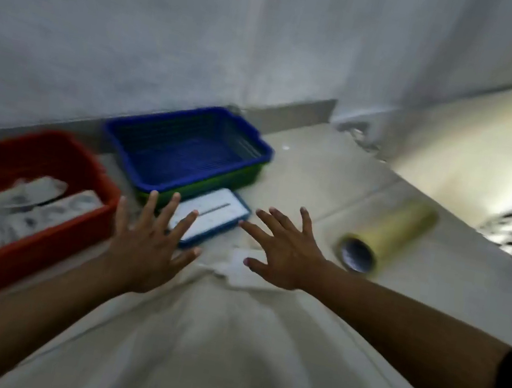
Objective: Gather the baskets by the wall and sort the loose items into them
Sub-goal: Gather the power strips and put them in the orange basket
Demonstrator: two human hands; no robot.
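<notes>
I see the blue basket against the wall, nested in a green one, with the red basket left of it and a flat white-and-blue box touching its near edge. Both my hands, left hand and right hand, hover empty with fingers spread wide. I'd grip the blue basket's rim at both sides and pull evenly, clear of the roll to its right.

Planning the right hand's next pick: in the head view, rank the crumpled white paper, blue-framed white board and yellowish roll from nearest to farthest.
From the right hand:
1. Crumpled white paper, directly under its thumb.
2. Blue-framed white board, just left of the fingertips.
3. Yellowish roll, farther right on the floor.
</notes>
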